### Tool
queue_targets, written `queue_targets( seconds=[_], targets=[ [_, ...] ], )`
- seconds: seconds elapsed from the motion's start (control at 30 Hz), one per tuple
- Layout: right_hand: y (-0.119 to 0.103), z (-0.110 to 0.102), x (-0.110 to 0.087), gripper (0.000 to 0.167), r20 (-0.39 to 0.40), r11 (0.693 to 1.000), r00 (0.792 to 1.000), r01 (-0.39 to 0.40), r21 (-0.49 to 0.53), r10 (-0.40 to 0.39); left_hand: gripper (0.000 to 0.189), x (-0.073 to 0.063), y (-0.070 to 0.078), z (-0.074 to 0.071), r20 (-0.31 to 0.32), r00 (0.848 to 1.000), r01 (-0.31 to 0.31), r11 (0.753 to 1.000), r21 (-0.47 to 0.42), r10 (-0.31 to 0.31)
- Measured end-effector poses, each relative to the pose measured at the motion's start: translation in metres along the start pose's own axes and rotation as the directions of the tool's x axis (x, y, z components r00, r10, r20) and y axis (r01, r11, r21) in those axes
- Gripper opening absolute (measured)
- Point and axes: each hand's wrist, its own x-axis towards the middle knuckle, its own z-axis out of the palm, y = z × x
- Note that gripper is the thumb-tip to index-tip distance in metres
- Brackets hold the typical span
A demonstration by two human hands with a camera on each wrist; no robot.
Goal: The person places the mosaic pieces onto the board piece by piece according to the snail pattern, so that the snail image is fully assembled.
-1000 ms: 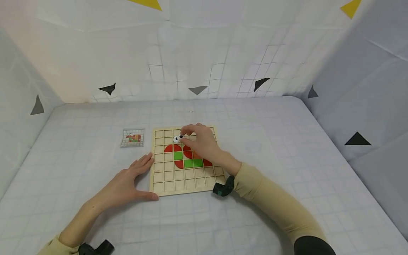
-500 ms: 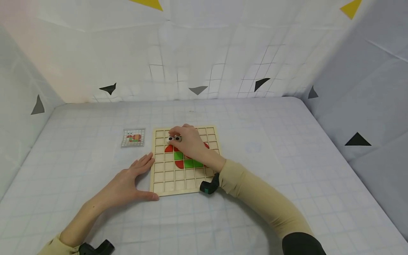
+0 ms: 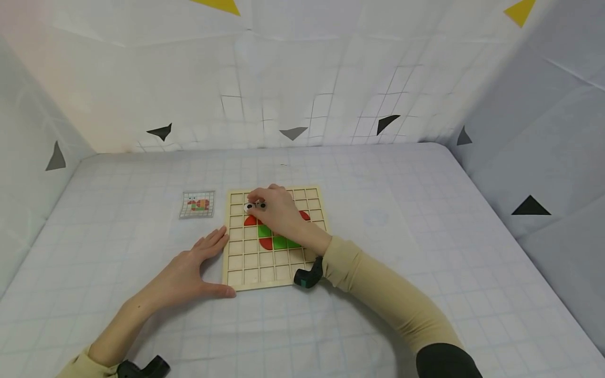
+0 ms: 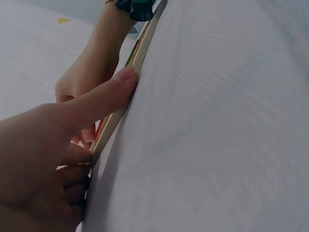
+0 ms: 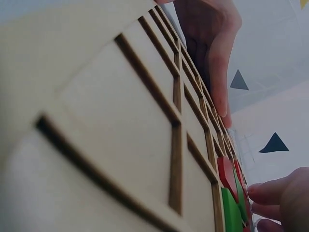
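Note:
A square wooden grid board (image 3: pixel 264 275) lies on the table. Set in its cells are red rounded pieces (image 3: pixel 266 243) and green square pieces (image 3: pixel 264 231). My right hand (image 3: pixel 279 210) pinches a white round eye piece (image 3: pixel 248 208) with a black pupil between thumb and fingertips, low over the upper-left cells. Beside it, partly under the fingers, shows a second eye piece (image 3: pixel 262 206). My left hand (image 3: pixel 189 268) has its fingers spread. Its thumb touches the near left corner of the board and its fingertips the left edge. The right forearm and hand hide some middle pieces.
A small printed card (image 3: pixel 197 205) with a coloured grid picture lies left of the board. White cloth (image 3: pixel 402 199) covers the table, and white sheet walls with dark triangles (image 3: pixel 530 206) rise behind and at both sides.
My right hand has moved left across the board, carrying one eye piece from right of the other to its left side. It then shifts only slightly. My left hand has stayed still.

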Motion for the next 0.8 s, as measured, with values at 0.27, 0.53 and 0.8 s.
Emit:
queue_targets(
  seconds=[0.27,0.53,0.8],
  targets=[
    [0.01,-0.018,-0.018,0.022,-0.021,0.998,0.999,-0.049,0.031,0.049,0.121,-0.001,0.001,0.0,0.001,1.0,0.011,1.0,-0.002,-0.011],
    [0.048,-0.056,-0.08,0.024,-0.09,0.976,0.987,-0.111,0.188,0.13,0.121,-0.001,0.004,-0.001,0.004,1.0,0.027,1.0,0.002,-0.027],
    [0.083,-0.106,-0.146,0.026,-0.157,0.948,0.944,-0.26,0.185,0.29,0.12,-0.002,0.005,-0.001,0.007,1.0,0.03,1.0,-0.003,-0.03]
  ],
)
